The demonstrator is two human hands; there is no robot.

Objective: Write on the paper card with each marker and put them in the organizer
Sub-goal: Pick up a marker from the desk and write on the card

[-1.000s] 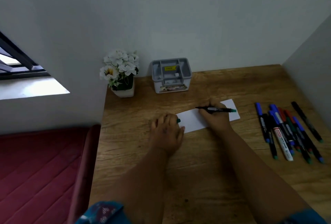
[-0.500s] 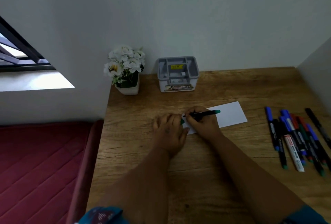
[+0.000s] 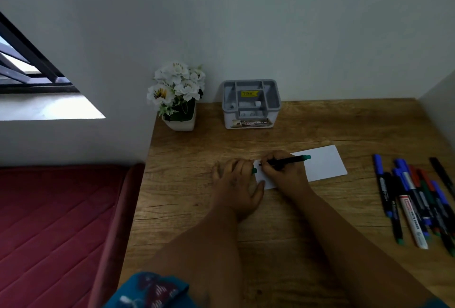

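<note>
Head cam view, going left to right: way off to the left of both hands sits a red mattress (image 3: 56, 221), nothing to do with the job. Up beyond the left hand are the flower pot (image 3: 179, 101) and, a bit further right, the grey organizer (image 3: 251, 103), which looks empty of markers so far.

On the bench (image 3: 197, 209) the left hand (image 3: 236, 184) lies flat, fingers down on the near-left end of the paper card (image 3: 322, 163), pinning it, with a small green cap (image 3: 254, 170) poking out at its fingertips. Just beside it, the right hand (image 3: 283, 175) is closed in a writing grip around the green marker (image 3: 286, 160), tip down at the card's left end, tail pointing right.

Well to the right of the right hand lies the pile of markers (image 3: 416, 199) waiting their turn.

So I'd say we're early on, the first marker mid-scribble. Next it probably needs recapping with that green cap, then a reach forward to drop it in the organizer.
</note>
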